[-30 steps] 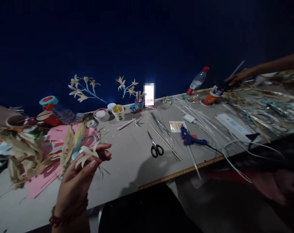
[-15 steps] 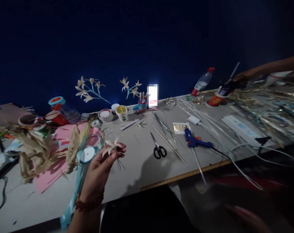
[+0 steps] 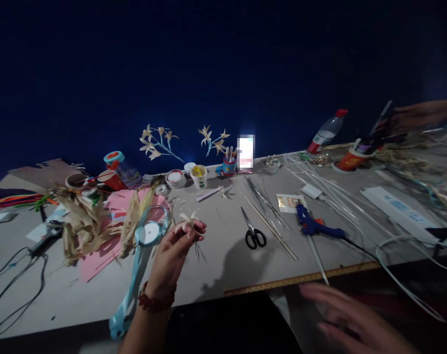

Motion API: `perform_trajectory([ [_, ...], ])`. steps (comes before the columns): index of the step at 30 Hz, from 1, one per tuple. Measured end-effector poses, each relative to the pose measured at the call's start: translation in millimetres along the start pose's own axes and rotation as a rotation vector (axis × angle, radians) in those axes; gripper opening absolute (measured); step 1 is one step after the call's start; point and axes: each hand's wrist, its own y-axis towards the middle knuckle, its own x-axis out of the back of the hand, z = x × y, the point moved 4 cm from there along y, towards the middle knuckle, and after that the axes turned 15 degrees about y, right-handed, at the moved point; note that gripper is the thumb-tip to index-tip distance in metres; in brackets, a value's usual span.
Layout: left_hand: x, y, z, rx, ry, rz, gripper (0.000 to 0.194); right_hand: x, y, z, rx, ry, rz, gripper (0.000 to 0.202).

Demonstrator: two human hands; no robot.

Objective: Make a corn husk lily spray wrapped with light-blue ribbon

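Note:
My left hand (image 3: 176,246) pinches a pale flower (image 3: 190,217) that looks made of corn husk, its thin wire ends hanging below the fingers over the table. Beside that wrist lies a roll of light blue ribbon (image 3: 149,233), its loose end trailing to the table's front edge. At the lower right, my right hand (image 3: 343,314) hovers in front of the table edge, blurred, fingers apart and holding nothing visible. Nearest to it are a clear glue stick (image 3: 318,259) and a blue glue gun (image 3: 315,226). Black-handled scissors (image 3: 255,238) rest mid-table.
Dried husks (image 3: 87,228) lie on pink paper (image 3: 93,268) at left. Behind stand husk-flower sprays (image 3: 160,143), a yellow paint cup (image 3: 199,178) and a lit phone (image 3: 245,152). Right are wires (image 3: 264,204), a power strip (image 3: 398,211), cords and another person's hand (image 3: 415,115).
My right hand has risen from below toward the table's front edge. The view has shifted, so the things appear farther right. My left hand keeps hold of the flower.

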Motion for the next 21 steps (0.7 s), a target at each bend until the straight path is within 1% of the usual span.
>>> perform_trajectory([
  [1,-0.8,-0.4,1.7,0.002,-0.010,0.001,0.008,-18.7,13.3,3.3,-0.076,0.055,0.103,0.044],
  [2,-1.3,-1.0,3.7,0.002,-0.019,0.000,0.007,-36.7,27.6,9.3,-0.126,0.181,0.122,0.041],
  [4,-1.4,-3.0,8.7,-0.002,-0.041,-0.013,0.007,-74.7,56.5,26.4,-0.104,0.469,0.116,0.024],
  [5,-1.0,-4.5,11.5,-0.001,-0.052,-0.026,0.007,-95.5,68.9,33.4,-0.111,0.626,0.158,0.022],
  [7,0.6,-8.2,17.4,0.016,-0.074,-0.066,0.008,-136.3,85.3,41.5,-0.219,0.897,0.328,0.027],
  [9,2.4,-12.2,22.4,0.045,-0.082,-0.104,0.009,-163.7,92.6,43.1,-0.328,1.017,0.430,0.031],
  [11,3.3,-14.8,25.5,0.065,-0.071,-0.124,0.010,-177.9,95.7,40.5,-0.386,1.052,0.462,0.031],
  [13,2.5,-15.4,27.3,0.059,-0.054,-0.131,0.009,-184.5,98.0,36.9,-0.385,1.027,0.460,0.030],
  [15,-0.1,-14.6,29.4,0.043,-0.033,-0.131,0.009,-188.9,99.9,34.3,-0.320,0.908,0.463,0.026],
  [18,-6.0,-12.4,35.2,0.045,0.014,-0.123,0.009,-195.6,101.3,32.8,-0.147,0.656,0.479,0.017],
  [19,-7.8,-11.7,37.3,0.050,0.024,-0.117,0.009,-197.9,101.4,31.8,-0.106,0.602,0.481,0.014],
  [21,-10.4,-10.5,40.7,0.053,0.030,-0.099,0.008,-201.9,101.5,28.3,-0.080,0.563,0.477,0.014],
])
